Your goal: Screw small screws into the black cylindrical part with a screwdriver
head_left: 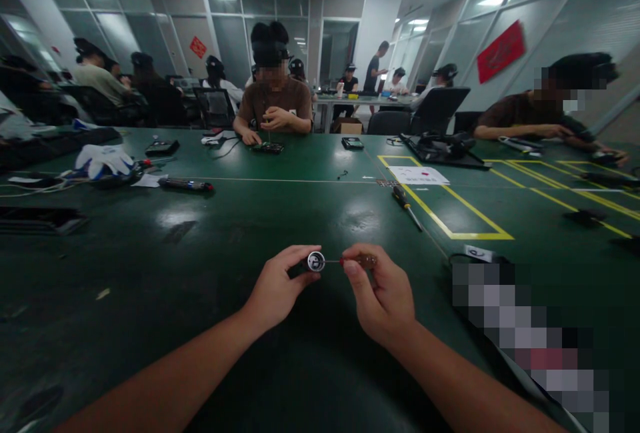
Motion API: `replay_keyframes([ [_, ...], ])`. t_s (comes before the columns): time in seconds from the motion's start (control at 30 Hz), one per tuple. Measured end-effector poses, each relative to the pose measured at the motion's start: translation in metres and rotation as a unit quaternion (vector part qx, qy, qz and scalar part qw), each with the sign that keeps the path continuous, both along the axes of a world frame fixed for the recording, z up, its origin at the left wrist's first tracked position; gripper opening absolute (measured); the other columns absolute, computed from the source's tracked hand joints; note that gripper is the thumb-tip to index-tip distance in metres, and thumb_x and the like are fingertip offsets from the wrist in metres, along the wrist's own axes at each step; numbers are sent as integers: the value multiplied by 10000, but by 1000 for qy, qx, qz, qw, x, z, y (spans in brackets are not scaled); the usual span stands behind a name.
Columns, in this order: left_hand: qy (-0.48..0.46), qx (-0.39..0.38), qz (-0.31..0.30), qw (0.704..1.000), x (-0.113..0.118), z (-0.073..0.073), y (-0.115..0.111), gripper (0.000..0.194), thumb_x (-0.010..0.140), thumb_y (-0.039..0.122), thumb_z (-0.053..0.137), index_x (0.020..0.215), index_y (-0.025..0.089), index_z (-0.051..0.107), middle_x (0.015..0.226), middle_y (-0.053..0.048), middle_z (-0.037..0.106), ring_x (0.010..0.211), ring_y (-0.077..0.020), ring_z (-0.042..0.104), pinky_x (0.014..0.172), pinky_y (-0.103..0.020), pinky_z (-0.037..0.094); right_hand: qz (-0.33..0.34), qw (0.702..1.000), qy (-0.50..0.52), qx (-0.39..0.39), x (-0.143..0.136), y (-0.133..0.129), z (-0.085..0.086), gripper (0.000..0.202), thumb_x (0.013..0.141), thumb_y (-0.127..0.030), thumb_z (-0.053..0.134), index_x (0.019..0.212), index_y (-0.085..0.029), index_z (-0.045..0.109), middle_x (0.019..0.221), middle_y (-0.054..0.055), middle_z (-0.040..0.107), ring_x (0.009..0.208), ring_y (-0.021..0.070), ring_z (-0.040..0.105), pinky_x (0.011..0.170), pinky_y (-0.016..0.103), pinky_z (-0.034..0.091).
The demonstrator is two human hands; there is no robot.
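My left hand [281, 284] grips a dark cylindrical part [315, 261] with a silvery round end turned toward me, thumb below and fingers above. A small screwdriver [367, 260] with a brownish handle and red collar is pinched in my right hand [383, 293]. Its thin shaft points left, and the tip meets the side or rim of the round end; exactly where is too small to tell. Both hands are above the green table [225, 239], close together.
A yellow-black screwdriver [407, 206] lies ahead to the right, near a white paper [419, 175]. White gloves [105, 161] and a dark pen-shaped tool [186, 185] are at left. One person [275, 103] works across the table, another [530, 113] at right.
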State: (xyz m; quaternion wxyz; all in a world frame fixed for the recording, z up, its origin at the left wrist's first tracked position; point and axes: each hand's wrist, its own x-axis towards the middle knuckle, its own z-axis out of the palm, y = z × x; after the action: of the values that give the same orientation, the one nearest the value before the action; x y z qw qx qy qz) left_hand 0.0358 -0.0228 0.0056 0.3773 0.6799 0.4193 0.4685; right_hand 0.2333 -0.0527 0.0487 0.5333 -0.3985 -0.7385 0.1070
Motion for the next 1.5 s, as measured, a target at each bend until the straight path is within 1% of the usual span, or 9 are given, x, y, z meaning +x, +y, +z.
replay_keyframes([
  [0.3,12,7,7,1000,0,1,1,390,837,134,714,1203,265,750,1243,-58,724,1186,-240,656,1100,-437,469,15,996,23,-87,-2,-2,-1,120,992,-235,559,1098,-253,613,770,-15,680,655,160,661,606,272,500],
  [0.43,17,6,20,1000,-1,-2,3,351,850,164,708,1183,263,759,1237,-66,721,1180,-245,658,1093,-444,472,61,993,39,-88,-4,-1,1,68,971,-286,596,963,-237,643,781,-5,667,681,162,648,645,282,513],
  [0.53,21,5,23,999,-2,-4,5,359,849,155,705,1187,265,758,1233,-60,720,1175,-241,659,1096,-441,469,39,992,58,-103,-6,0,-2,241,1018,-347,545,856,-227,676,687,-16,616,601,144,594,589,274,473],
  [0.7,33,6,30,999,-2,-5,6,395,840,134,711,1208,269,749,1259,-55,709,1202,-235,647,1120,-437,450,3,980,132,-148,-6,6,-13,132,1016,-333,552,1089,-253,627,834,-2,670,730,170,654,651,284,514],
  [0.93,38,14,35,999,0,-4,4,338,826,126,713,1135,252,767,1191,-60,736,1143,-238,672,1085,-433,482,15,973,181,-143,-6,11,-13,116,969,-343,626,1015,-237,641,857,20,694,789,188,681,727,324,557],
  [1.1,33,9,35,999,-1,-4,5,360,816,124,728,1149,258,765,1205,-53,734,1148,-237,673,1087,-432,482,51,959,211,-182,-9,10,-9,184,980,-375,604,1102,-241,636,792,-7,666,567,131,575,522,262,494],
  [1.23,41,9,40,998,-2,-5,6,367,824,131,732,1167,259,757,1218,-53,729,1159,-237,667,1095,-437,474,73,957,214,-182,-9,9,-7,206,947,-426,655,1021,-234,652,732,-19,625,615,146,595,561,265,506],
  [1.37,43,8,42,998,-2,-6,6,372,822,135,735,1173,257,755,1222,-51,727,1165,-236,664,1101,-437,470,43,964,182,-191,-8,8,-6,343,993,-497,578,833,-210,679,601,-30,539,529,132,507,491,251,417],
  [1.5,34,9,42,999,-2,-5,6,371,828,136,724,1178,256,754,1231,-57,723,1172,-241,661,1099,-443,472,17,956,216,-196,-9,9,-6,245,979,-444,598,949,-215,679,620,-37,555,543,142,532,504,256,442],
])
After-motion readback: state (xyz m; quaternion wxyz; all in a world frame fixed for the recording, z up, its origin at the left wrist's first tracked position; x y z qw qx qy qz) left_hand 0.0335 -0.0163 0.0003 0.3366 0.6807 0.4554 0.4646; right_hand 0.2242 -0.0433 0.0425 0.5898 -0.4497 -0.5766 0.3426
